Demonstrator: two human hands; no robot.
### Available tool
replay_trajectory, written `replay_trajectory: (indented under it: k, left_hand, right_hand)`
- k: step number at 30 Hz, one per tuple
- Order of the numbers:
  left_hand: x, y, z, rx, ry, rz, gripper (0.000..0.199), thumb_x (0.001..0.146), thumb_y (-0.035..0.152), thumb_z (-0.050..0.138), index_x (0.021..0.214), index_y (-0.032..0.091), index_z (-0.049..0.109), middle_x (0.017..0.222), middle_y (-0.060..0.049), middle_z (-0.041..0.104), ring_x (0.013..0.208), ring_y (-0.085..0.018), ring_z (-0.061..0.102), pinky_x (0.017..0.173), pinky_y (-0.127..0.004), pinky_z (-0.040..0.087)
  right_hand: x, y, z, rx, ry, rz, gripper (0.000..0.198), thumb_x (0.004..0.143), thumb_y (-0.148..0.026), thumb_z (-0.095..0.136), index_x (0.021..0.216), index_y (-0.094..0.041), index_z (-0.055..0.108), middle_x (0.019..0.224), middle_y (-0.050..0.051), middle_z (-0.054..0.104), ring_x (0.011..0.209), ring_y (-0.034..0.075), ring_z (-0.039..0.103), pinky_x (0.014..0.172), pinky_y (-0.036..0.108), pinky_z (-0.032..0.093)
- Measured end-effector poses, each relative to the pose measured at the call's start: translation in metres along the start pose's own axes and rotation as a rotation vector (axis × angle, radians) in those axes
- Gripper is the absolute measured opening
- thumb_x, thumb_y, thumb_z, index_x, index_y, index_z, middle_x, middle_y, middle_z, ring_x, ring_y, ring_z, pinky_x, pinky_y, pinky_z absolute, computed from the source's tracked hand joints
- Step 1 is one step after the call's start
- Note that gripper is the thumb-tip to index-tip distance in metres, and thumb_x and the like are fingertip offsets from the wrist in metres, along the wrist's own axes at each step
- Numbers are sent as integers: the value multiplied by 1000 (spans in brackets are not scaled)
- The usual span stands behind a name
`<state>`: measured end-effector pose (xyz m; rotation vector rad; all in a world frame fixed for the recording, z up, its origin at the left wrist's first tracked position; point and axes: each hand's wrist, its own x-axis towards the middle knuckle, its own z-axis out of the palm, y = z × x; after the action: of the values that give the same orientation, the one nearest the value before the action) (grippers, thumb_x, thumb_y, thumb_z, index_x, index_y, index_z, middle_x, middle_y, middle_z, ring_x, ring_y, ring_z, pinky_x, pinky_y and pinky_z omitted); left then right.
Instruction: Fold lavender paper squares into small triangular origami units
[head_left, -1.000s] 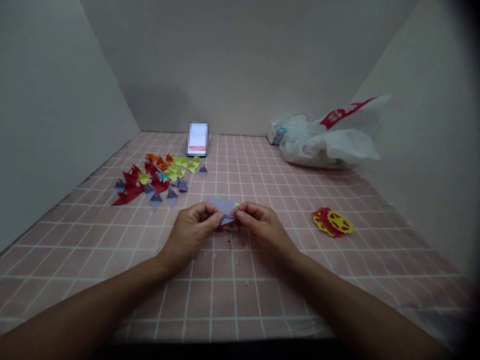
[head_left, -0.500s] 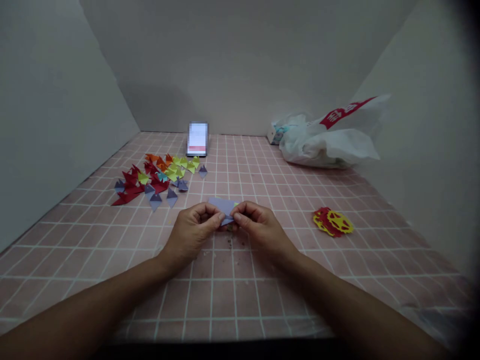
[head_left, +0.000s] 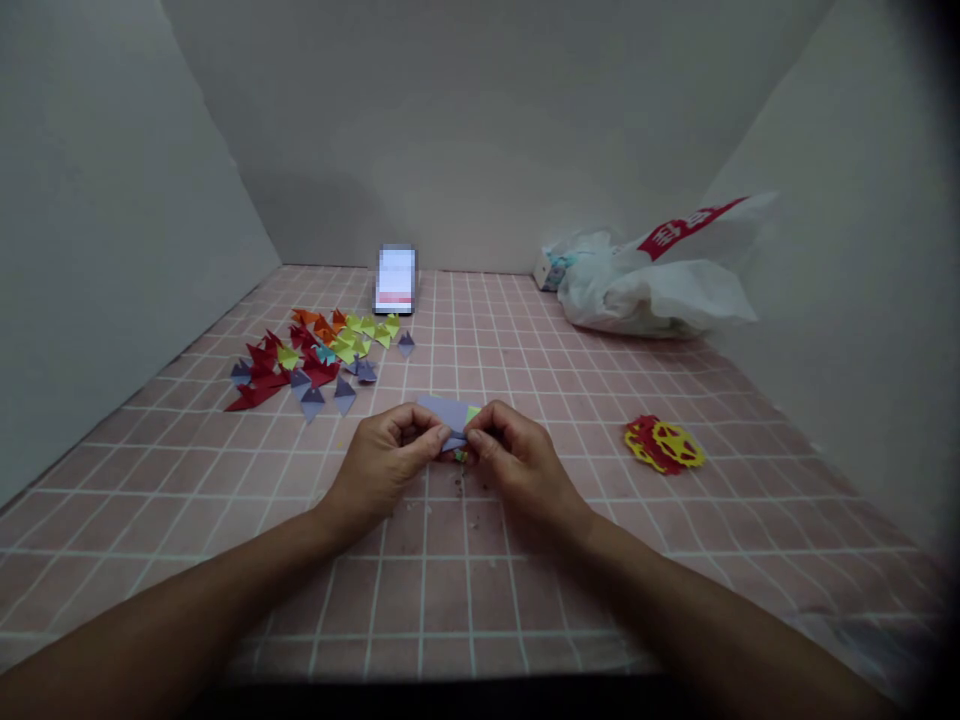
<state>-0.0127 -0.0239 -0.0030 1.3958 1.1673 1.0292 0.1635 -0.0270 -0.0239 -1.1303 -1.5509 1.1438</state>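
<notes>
Between my hands is a small piece of purple paper, with a fold along its near edge. My left hand pinches its left side between thumb and fingers. At the right side, my right hand grips the same paper, thumb on top. A bit of yellow-green shows at the paper's right edge, partly hidden by my right fingers. Beneath and just in front of the paper, small colourful bits and specks lie on the checked tablecloth.
Folded paper figures in red, orange, yellow, purple and blue lie at the left. A phone stands upright behind them. Red and yellow cut-out discs lie on the right. A white plastic bag and a tissue box are at the back right.
My right hand has shifted slightly at the paper's right edge, so more of the yellow-green there shows. My left hand stays about where it was.
</notes>
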Motion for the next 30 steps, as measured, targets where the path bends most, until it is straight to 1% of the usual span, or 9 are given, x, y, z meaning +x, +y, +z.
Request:
replay_trajectory:
  k: [3,5,7,10,14,20,26,30]
  left_hand:
    - [2,-1,-2,-18,-46,-4,15,82,28,67,73,16,66,71,1,64,67,-13,59,67,-24,49]
    - [3,-2,-3,-53,-87,-26,16,82,29,67,74,16,66,71,0,66,68,-13,61,69,-25,50]
    - [4,-3,-2,-110,-122,-52,18,83,32,66,77,15,66,74,-1,67,70,-14,63,71,-27,51]
    - [4,-7,-1,-200,-154,-74,19,82,34,68,86,15,66,80,-2,69,75,-15,66,75,-29,53]
    - [2,-13,3,-248,-134,-96,22,75,26,74,92,17,63,82,-1,69,74,-15,67,72,-28,54]
    - [1,-12,5,-242,-88,-82,19,76,25,72,90,17,62,80,-1,68,72,-15,68,72,-30,55]
    - [0,-10,5,-205,-77,-61,18,76,26,72,88,17,63,78,-2,69,71,-15,67,71,-29,54]
    - [0,-9,6,-253,-76,-91,12,78,26,70,83,17,63,76,-1,69,69,-14,66,72,-29,55]
  right_hand:
    - [1,2,1,194,-93,71,12,89,-29,60,81,-22,55,74,-1,59,66,14,53,61,28,41]
    - [2,2,1,259,-111,117,14,86,-31,64,80,-21,56,73,-1,59,64,13,53,60,27,41]
    - [2,2,2,265,-69,148,17,84,-31,67,77,-20,55,68,-2,58,60,12,51,56,26,39]
    - [2,2,4,252,3,156,19,83,-32,69,75,-21,55,66,-3,57,58,12,50,54,26,38]
    - [0,4,6,279,28,123,19,82,-32,69,75,-21,56,66,-3,57,60,13,51,56,27,40]
    - [0,8,9,301,13,116,17,83,-33,67,76,-21,56,69,-1,60,63,14,55,59,29,43]
    - [-1,6,10,271,29,116,18,83,-32,67,76,-21,56,67,-2,58,60,13,52,56,27,40]
    - [-1,5,11,299,23,110,17,83,-30,68,76,-21,56,68,-2,58,59,12,51,56,27,40]
